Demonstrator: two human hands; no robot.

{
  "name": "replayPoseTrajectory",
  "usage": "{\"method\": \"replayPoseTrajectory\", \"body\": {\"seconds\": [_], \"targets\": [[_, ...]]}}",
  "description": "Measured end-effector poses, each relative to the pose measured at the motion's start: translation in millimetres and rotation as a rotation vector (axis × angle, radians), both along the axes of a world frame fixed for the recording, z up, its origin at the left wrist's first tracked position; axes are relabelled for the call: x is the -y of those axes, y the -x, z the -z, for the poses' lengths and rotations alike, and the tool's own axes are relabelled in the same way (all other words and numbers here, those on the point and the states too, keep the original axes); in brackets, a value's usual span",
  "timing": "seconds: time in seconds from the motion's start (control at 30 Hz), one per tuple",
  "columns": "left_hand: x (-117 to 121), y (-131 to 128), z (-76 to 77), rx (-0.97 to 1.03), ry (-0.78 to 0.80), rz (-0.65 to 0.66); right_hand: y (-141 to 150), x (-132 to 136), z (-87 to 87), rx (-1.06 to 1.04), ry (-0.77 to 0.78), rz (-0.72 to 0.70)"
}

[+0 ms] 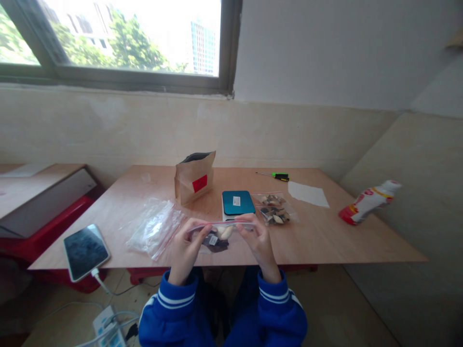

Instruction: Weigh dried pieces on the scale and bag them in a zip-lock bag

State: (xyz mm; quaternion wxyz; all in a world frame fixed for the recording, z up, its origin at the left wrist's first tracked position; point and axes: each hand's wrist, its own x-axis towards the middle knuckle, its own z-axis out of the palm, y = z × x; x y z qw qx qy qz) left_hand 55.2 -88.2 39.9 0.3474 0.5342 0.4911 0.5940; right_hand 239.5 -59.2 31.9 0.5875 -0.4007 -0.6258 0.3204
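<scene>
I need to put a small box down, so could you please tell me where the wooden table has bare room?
Bare patches on the wooden table: the front right, between the white paper sheet and the table edge, and the back left behind the clear plastic bags. The centre is crowded: brown paper pouch, teal scale, filled zip bag.

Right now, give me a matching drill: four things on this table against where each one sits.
Things:
1. phone
2. screwdriver
3. brown paper bag
4. small zip bag

Places:
A. far side, beside the white paper sheet
B. held by left hand and right hand
C. near left corner, cable plugged in
D. behind the teal scale, standing open

Pairs: 1-C, 2-A, 3-D, 4-B
</scene>
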Motion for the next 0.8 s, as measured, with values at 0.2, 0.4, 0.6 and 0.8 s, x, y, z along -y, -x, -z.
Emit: {"method": "replayPoseTrajectory", "body": {"seconds": [0.2, 0.4, 0.6, 0.8], "targets": [[-0.4, -3.1, -5.9, -0.246, -0.112, 0.004, -6.6, 8.6, -14.3, 0.386, -0.208, 0.133], [1.0, -8.1, -6.2, -0.280, -0.127, 0.017, 5.2, 11.3, -13.4, 0.508, -0.300, 0.204], [-0.3, -6.2, -3.5, -0.253, -0.113, 0.068, 12.0, 10.0, -9.0, 0.512, -0.303, 0.307], [-1.1, -7.8, 1.7, -0.149, -0.052, 0.001, 12.7, 9.4, -6.7, 0.517, -0.280, 0.353]]}}
